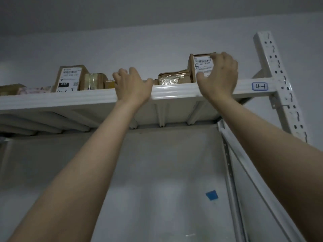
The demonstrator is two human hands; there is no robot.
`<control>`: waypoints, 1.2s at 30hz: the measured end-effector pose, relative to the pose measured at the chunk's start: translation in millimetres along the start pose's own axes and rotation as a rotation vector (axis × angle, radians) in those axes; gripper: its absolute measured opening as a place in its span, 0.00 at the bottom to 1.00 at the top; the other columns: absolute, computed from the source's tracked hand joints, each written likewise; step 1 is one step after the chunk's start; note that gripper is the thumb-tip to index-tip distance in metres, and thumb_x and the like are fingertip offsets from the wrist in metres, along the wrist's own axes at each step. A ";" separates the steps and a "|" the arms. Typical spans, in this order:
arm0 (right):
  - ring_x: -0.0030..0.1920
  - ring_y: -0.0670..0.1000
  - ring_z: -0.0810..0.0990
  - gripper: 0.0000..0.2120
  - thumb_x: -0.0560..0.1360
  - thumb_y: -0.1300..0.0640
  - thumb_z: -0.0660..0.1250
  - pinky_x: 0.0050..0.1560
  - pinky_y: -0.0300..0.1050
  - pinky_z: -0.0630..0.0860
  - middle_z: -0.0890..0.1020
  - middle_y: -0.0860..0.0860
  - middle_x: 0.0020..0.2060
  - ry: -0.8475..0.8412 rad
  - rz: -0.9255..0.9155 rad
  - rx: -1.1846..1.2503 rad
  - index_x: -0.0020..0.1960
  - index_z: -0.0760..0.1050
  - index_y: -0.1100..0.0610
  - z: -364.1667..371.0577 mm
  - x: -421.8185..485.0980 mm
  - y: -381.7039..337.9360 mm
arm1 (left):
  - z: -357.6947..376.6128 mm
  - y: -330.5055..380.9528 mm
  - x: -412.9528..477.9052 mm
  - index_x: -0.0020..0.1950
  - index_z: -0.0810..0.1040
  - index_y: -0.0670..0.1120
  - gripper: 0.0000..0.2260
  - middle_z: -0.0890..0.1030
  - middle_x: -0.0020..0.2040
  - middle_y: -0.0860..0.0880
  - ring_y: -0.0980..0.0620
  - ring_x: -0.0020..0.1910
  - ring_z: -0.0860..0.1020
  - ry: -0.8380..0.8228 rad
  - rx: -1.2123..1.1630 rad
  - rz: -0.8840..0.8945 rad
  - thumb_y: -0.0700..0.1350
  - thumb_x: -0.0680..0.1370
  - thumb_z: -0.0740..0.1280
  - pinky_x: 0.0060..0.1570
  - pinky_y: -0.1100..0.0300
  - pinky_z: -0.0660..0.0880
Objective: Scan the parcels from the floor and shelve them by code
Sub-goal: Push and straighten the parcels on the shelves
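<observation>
Up on the top shelf (174, 89), at the far left, low parcels are running out of frame, and a tall labelled parcel (69, 77) is showing "032" with handwriting cut off by the shelf lip. The left grip (132, 84) is resting on that lip, fingers loosely bent over it and holding nothing I can see, though its fingertips are hiding behind the edge. A flat, shiny-taped parcel (173, 77) is lying next. The small box (201, 64) is standing upright against it, near the shelf's right end. The right grip (220, 74) is pinching it, fingers over the top and thumb on the front. It is looking light and stiff, cardboard giving fair purchase, so holding it top and front seems sound. Its label is blurring and partly covered. Rightmost, a tag (259, 86) is reading "4-1".
</observation>
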State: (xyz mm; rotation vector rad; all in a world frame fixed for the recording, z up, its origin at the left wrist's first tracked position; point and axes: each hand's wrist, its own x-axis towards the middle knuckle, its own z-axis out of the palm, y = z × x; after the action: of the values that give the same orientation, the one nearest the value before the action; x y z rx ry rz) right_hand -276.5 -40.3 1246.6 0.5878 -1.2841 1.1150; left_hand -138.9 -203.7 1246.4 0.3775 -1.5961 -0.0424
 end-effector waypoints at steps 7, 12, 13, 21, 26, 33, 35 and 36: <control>0.65 0.59 0.74 0.24 0.67 0.56 0.68 0.66 0.50 0.68 0.77 0.58 0.64 -0.018 0.008 0.267 0.62 0.76 0.62 -26.3 -162.1 19.4 | 41.1 -7.0 -151.8 0.66 0.73 0.41 0.21 0.70 0.68 0.39 0.40 0.70 0.64 -0.090 -0.133 0.017 0.53 0.78 0.67 0.68 0.52 0.61; 0.64 0.59 0.74 0.26 0.70 0.54 0.69 0.62 0.51 0.71 0.76 0.57 0.63 -0.354 0.434 0.078 0.67 0.72 0.60 -44.9 -297.2 114.0 | 73.1 -58.4 -284.7 0.71 0.69 0.41 0.25 0.69 0.69 0.39 0.40 0.71 0.63 -0.532 0.001 -0.174 0.55 0.79 0.65 0.68 0.50 0.63; 0.65 0.59 0.73 0.27 0.71 0.54 0.69 0.62 0.52 0.71 0.76 0.57 0.64 -0.424 0.518 0.013 0.68 0.70 0.60 -50.0 -322.0 128.4 | 79.8 -71.2 -310.8 0.72 0.68 0.41 0.27 0.69 0.70 0.38 0.39 0.71 0.63 -0.648 0.036 -0.218 0.56 0.79 0.64 0.67 0.49 0.65; 0.67 0.63 0.70 0.31 0.73 0.49 0.69 0.66 0.57 0.68 0.71 0.59 0.69 -0.986 0.760 -0.385 0.72 0.67 0.58 -81.9 -453.5 185.9 | 109.3 -145.9 -455.9 0.79 0.60 0.45 0.40 0.61 0.77 0.37 0.34 0.76 0.58 -1.272 0.355 -0.500 0.70 0.76 0.60 0.71 0.45 0.61; 0.70 0.65 0.63 0.35 0.76 0.37 0.60 0.69 0.62 0.60 0.67 0.64 0.70 -1.084 0.933 -0.651 0.73 0.63 0.59 -101.4 -483.8 214.6 | 104.9 -169.6 -503.6 0.81 0.56 0.48 0.48 0.58 0.79 0.38 0.34 0.77 0.57 -1.382 0.457 -0.592 0.78 0.71 0.59 0.73 0.42 0.59; 0.73 0.66 0.60 0.44 0.74 0.25 0.46 0.73 0.63 0.53 0.65 0.64 0.72 -1.174 1.091 -0.754 0.75 0.62 0.58 -107.1 -489.0 250.5 | 117.3 -171.6 -527.9 0.81 0.56 0.50 0.59 0.55 0.80 0.37 0.31 0.77 0.54 -1.328 0.523 -0.559 0.86 0.59 0.54 0.74 0.37 0.52; 0.72 0.66 0.60 0.42 0.75 0.27 0.48 0.72 0.64 0.54 0.66 0.63 0.71 -1.194 1.109 -0.744 0.74 0.65 0.57 -102.5 -486.4 252.4 | 122.1 -172.4 -529.3 0.82 0.55 0.50 0.59 0.53 0.80 0.37 0.31 0.77 0.53 -1.334 0.544 -0.539 0.85 0.60 0.54 0.74 0.36 0.51; 0.72 0.65 0.60 0.41 0.75 0.27 0.49 0.71 0.63 0.55 0.67 0.63 0.71 -1.196 1.114 -0.732 0.74 0.66 0.56 -100.3 -486.2 253.9 | 124.7 -173.5 -530.1 0.82 0.55 0.50 0.59 0.53 0.80 0.37 0.31 0.78 0.53 -1.336 0.550 -0.527 0.85 0.60 0.54 0.74 0.35 0.51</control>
State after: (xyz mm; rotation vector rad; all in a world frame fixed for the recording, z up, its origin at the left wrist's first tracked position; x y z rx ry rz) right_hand -411.0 -7.3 706.5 -0.1853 -3.1052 0.9578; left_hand -216.7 -251.9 682.2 1.3966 -2.7655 -0.3141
